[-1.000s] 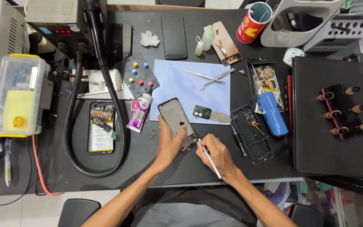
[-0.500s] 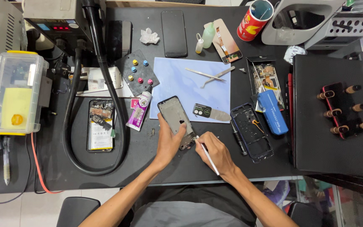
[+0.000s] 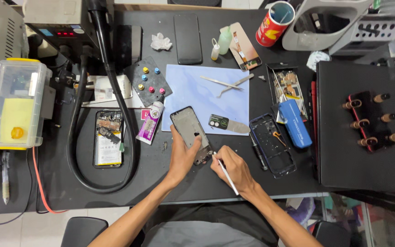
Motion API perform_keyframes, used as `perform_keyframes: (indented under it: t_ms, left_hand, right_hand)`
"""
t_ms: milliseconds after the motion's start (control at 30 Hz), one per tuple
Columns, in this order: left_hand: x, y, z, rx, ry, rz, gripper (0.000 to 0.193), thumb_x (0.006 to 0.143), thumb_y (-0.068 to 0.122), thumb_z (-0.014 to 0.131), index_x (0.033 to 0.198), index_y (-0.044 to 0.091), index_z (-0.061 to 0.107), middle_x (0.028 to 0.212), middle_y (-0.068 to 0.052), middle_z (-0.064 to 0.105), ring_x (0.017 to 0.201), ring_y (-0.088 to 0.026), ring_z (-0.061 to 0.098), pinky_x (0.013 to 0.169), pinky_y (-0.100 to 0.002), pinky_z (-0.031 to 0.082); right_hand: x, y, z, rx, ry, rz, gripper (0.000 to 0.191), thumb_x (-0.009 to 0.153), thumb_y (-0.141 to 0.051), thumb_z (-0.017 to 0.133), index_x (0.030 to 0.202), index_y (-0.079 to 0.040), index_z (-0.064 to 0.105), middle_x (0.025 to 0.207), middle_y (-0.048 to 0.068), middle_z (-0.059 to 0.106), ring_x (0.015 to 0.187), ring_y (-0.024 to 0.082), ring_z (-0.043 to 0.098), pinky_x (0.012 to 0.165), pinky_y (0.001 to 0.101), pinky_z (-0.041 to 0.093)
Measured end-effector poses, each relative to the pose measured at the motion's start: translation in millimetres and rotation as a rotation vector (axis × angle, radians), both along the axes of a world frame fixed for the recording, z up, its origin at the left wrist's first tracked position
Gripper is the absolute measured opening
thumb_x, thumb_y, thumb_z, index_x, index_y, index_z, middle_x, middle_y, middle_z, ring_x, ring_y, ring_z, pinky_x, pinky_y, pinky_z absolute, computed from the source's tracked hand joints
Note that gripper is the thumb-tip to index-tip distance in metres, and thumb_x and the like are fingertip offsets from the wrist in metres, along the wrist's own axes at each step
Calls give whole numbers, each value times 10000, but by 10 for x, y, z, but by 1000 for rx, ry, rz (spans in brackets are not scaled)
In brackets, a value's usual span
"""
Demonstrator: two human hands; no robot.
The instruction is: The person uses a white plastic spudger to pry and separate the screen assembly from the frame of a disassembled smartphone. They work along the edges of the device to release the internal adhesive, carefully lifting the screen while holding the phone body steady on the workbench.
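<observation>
Two hands busy: left hand (image 3: 183, 158) grips phone frame (image 3: 191, 134), right hand (image 3: 235, 170) pinches white tool (image 3: 225, 174)

There is one view only, from a camera worn on the person's head. It looks almost straight down onto the dark table (image 3: 206, 183), so the tabletop fills nearly the whole picture and lies flat, like a map. The far edge of the table runs along the top of the picture, the near edge along the bottom, where the person's lap and both forearms enter. The camera sits high enough to take in the table's full width, from the clear plastic box (image 3: 17, 103) at the left edge to the black tool stand (image 3: 366, 123) at the right. The hands sit just below centre.
</observation>
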State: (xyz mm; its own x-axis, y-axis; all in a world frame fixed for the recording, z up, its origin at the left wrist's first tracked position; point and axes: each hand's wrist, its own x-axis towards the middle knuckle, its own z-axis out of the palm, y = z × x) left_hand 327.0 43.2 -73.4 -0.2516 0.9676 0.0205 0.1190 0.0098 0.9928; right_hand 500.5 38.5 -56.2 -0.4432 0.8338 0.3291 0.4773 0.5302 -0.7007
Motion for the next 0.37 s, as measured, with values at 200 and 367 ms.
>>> perform_keyframes:
  t_ms: [200,367]
  left_hand:
    - [8,-26,-33,-99,-81,4,595,915,131,673,1363,-9,308,1120,-200,654,991,-282,701,837,-405,565]
    - [-12,-46,8,-115,-8,55,630,902,149,710,1396,9,345,1221,-238,646,1097,-304,683,937,-409,528]
  right_hand:
    - [15,-23,-37,48,74,-55,161,899,-10,729,990,12,598,877,137,640,744,291,683,641,364,540]
    - [169,19,-50,70,-29,-102,153,890,-4,757,983,-2,635,853,142,643,725,291,678,629,369,532]
